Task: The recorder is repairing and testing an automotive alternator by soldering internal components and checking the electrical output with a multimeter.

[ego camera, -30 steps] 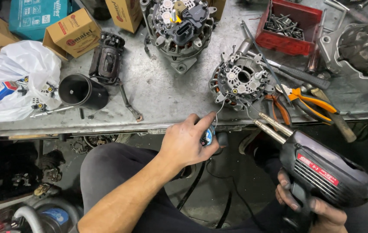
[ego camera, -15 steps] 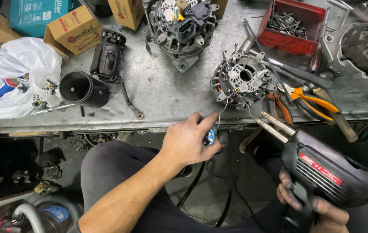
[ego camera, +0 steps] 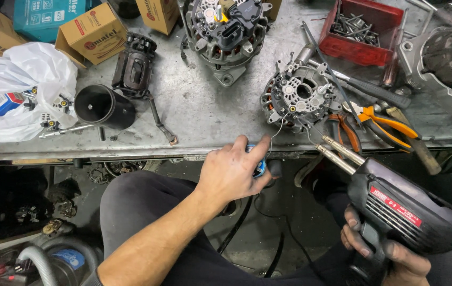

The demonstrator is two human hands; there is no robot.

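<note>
The left hand [ego camera: 231,172] is closed around a small blue spool [ego camera: 259,165], pinching a thin solder wire [ego camera: 278,127] that rises from its fingertips to the stator assembly [ego camera: 300,98] lying near the front edge of the counter [ego camera: 204,114]; the right hand [ego camera: 382,254], low at the right, grips the handle of a black soldering gun [ego camera: 401,209], whose twin metal tips point up-left, just below the stator and near the wire; orange-handled pliers [ego camera: 382,119] lie just right of the stator; a red tray of screws [ego camera: 366,29] sits behind; a black cylinder [ego camera: 101,106] and a white plastic bag [ego camera: 19,90] lie well to the left.
</note>
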